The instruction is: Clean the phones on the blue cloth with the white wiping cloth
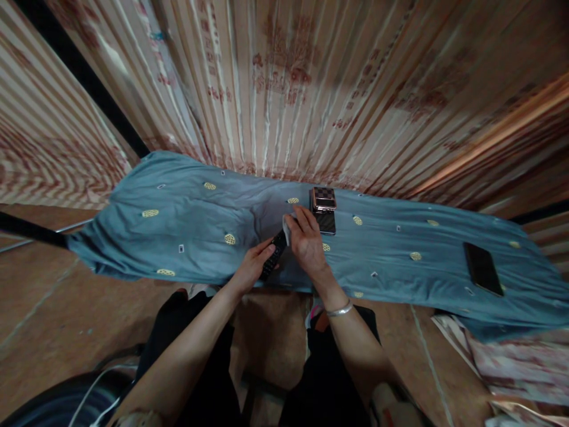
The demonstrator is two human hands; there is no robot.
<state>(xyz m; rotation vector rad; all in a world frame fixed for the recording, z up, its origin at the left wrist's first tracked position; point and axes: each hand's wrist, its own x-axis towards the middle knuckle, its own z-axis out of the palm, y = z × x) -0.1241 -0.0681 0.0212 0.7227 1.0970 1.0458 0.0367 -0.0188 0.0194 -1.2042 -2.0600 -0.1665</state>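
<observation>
A black remote control with rows of buttons is gripped around its lower part by my left hand. It tilts up toward the right, above the front of the blue cloth. My right hand pinches a small pale wipe or tissue against the remote's upper end. The fingers partly hide both the wipe and that end. Just beyond my right hand, a folding phone with a checkered cover lies on the cloth, with a dark glossy lower panel nearest me.
A blue cloth with yellow pineapple prints covers the long narrow table. A dark flat phone or tablet lies toward its right end. Pleated patterned curtains hang behind. Black poles stand at the left, and a round dark object with white cable is lower left.
</observation>
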